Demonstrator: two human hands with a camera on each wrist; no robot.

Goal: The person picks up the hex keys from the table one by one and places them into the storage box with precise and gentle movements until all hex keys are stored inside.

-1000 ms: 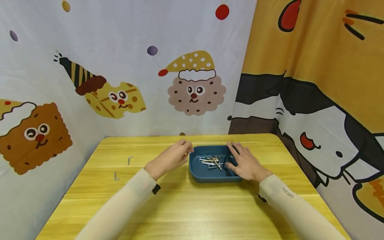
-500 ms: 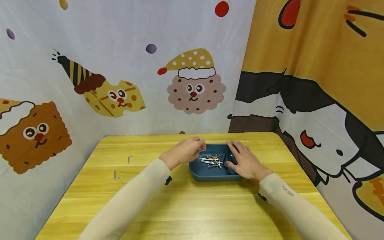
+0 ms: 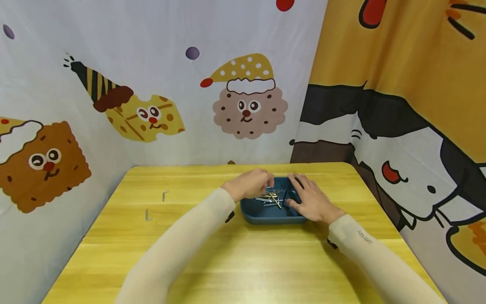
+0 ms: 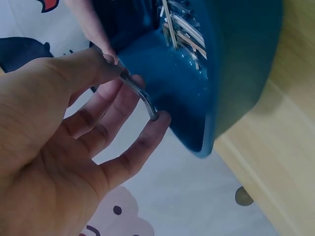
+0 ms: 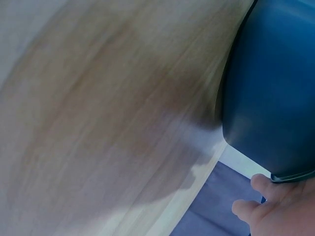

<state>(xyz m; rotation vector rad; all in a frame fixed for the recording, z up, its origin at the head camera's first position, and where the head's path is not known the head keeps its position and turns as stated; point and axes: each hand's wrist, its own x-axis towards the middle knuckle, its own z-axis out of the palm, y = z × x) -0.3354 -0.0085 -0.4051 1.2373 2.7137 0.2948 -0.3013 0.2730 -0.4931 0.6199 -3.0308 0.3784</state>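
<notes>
My left hand [image 3: 251, 184] is over the left back part of a blue tray [image 3: 273, 220]. In the left wrist view its thumb and fingers pinch a bent metal hex key [image 4: 141, 94], close above the tray. My right hand [image 3: 317, 202] rests on the tray's right end with fingers spread and straight; in the right wrist view its fingertips show at the rim. Within the tray lies a loose pile of hex keys [image 3: 270, 198], silver and brass-coloured. Two more L-shaped hex keys, one farther back [image 3: 164, 196] and one nearer [image 3: 147, 216], lie on the table at left.
A yellow wood-grain table [image 3: 228, 261] bears the tray near its back edge. Directly behind hangs a white curtain [image 3: 159, 42] with cartoon prints, and a yellow one [image 3: 341, 50] stands at the right.
My left hand has moved right, from the tray's left rim to over its inside, carrying the hex key. My right hand has stayed on the tray. The head view has tilted slightly downward.
</notes>
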